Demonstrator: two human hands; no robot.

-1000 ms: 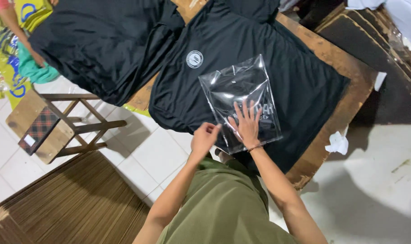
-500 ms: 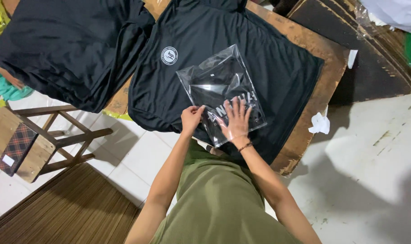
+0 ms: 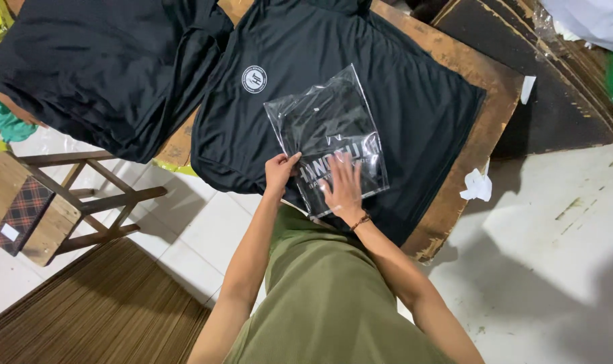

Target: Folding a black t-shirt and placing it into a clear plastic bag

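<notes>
— Clear plastic, that bag (image 3: 328, 138) — with a folded black garment inside, lying on a spread black shirt (image 3: 394, 101) on the wooden table (image 3: 485, 141). Where are the fingers?

— The right hand (image 3: 343, 189) lies flat on the bag's near end, fingers spread and open, pressing down. The left hand (image 3: 279, 172) sits at the bag's near-left corner, fingers curled about the edge — pinching it, by the look of it, though the tips are partly hidden.

— How would it handle?

— Light and soft, I'd judge; the film looks slick and would slide on the cloth under the fingers. It would flop if lifted by one corner. Better to hold both side edges, or slip the fingers beneath it.

— What else is near?

— Beyond the left fingers, a heap of black cloth (image 3: 97, 67); below it a wooden stool (image 3: 57, 202). Right of the right fingers, a scrap of white paper (image 3: 477, 185) at the table's edge.
</notes>
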